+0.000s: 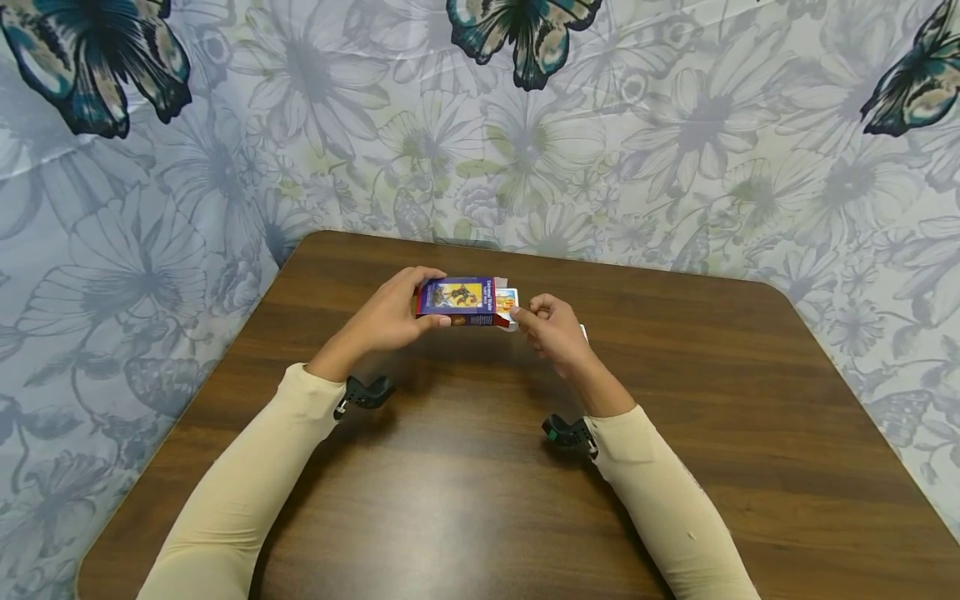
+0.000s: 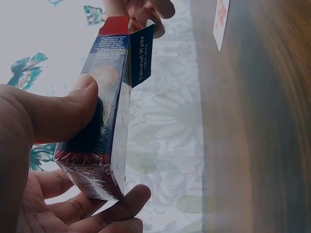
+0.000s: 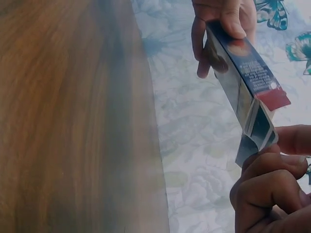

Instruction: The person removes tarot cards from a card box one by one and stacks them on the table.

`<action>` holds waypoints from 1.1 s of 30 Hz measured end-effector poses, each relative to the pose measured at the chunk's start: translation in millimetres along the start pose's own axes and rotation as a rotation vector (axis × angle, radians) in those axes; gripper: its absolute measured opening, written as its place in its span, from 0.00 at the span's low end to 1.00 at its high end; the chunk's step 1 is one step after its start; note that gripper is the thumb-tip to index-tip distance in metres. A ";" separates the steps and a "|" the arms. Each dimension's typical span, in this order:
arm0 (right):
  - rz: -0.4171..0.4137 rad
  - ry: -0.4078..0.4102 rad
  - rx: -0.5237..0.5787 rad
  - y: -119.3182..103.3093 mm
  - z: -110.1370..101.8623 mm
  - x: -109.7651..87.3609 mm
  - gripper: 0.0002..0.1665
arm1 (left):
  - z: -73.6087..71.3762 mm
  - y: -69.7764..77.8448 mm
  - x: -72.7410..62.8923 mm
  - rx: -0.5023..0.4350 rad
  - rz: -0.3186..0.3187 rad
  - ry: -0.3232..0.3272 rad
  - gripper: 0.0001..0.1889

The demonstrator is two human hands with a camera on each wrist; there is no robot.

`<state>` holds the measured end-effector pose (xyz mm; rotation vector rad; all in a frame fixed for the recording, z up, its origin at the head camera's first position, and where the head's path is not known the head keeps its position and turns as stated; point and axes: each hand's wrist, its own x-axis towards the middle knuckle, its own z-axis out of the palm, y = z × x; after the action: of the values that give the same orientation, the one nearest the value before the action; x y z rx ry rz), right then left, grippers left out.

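Cream sleeves stretch from you over the brown worktop. Your left hand grips the tarot box above it, fingers round the closed end, long axis running left to right; your right hand, nearer the open end, has fingers pinching the protruding card.

- Wall covering: pale grey-blue, floral print, spanning 9 through 3 o'clock.
- Butterfly motifs: teal and black, at 10, 12 and 2 o'clock.
- Tabletop: brown wood grain; soft glare toward 7 o'clock.
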<state>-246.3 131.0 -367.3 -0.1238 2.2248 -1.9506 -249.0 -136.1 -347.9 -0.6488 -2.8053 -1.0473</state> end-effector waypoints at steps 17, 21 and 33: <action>-0.169 0.190 -0.022 8.3 20.5 -10.3 0.27 | -3.4 4.9 -1.0 -0.003 -0.027 0.001 0.36; -0.153 0.174 0.027 9.1 16.9 -9.2 0.28 | -3.5 4.9 -1.1 -0.007 -0.025 0.005 0.36; -0.159 0.282 0.112 6.8 0.8 -5.2 0.25 | -5.5 3.1 -0.4 -0.004 -0.045 0.025 0.36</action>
<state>-240.7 132.1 -373.7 -0.0102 2.3299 -2.2997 -247.8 -137.7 -342.0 -0.5718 -2.8090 -1.0612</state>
